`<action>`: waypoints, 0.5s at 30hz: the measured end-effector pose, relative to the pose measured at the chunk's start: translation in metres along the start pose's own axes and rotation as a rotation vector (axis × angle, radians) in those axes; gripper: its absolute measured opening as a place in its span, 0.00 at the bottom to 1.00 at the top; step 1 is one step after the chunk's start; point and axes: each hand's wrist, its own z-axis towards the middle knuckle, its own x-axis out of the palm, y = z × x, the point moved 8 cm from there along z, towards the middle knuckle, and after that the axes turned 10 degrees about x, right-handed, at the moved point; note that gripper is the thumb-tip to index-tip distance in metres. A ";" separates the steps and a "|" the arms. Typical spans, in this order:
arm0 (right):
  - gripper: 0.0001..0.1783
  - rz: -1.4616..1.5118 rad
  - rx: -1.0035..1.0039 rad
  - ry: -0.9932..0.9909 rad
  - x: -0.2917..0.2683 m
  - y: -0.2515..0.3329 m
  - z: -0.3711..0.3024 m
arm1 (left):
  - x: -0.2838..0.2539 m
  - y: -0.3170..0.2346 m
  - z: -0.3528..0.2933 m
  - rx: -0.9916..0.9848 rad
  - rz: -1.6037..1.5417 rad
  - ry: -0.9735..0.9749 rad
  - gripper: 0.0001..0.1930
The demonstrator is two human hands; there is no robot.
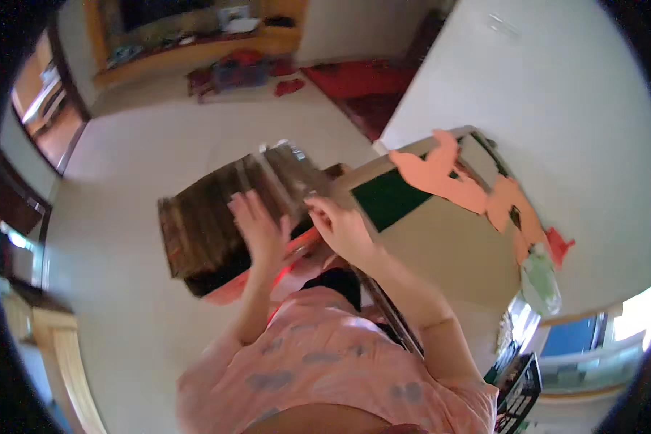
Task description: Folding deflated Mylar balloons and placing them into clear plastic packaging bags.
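A brown, streaked block-like stack (217, 210) with a dark underside lies in front of me, to the left of a beige table. I cannot make out its exact kind. My left hand (259, 228) is over its near side, fingers stretched out and slightly blurred, and nothing shows in it. Whether it touches the stack I cannot tell. Next to the stack's right end, my right hand (337, 226) has its fingers curled into a pinch. What they hold, if anything, is too small to see. A pale band (267, 173) crosses the stack's top. Something red (296, 249) shows beneath the stack.
The beige table (455, 253) bears a dark green sheet (390, 199) and salmon-pink cut-out pieces (441, 177). At its right edge hangs a pale green bag (541, 282). Red slippers (289, 87) and a low stool (201, 83) stand on the far floor near a red mat (361, 83).
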 end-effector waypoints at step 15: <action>0.07 -0.278 0.721 -0.717 -0.259 -0.265 -0.282 | 0.184 -0.319 0.004 0.810 -0.778 0.517 0.10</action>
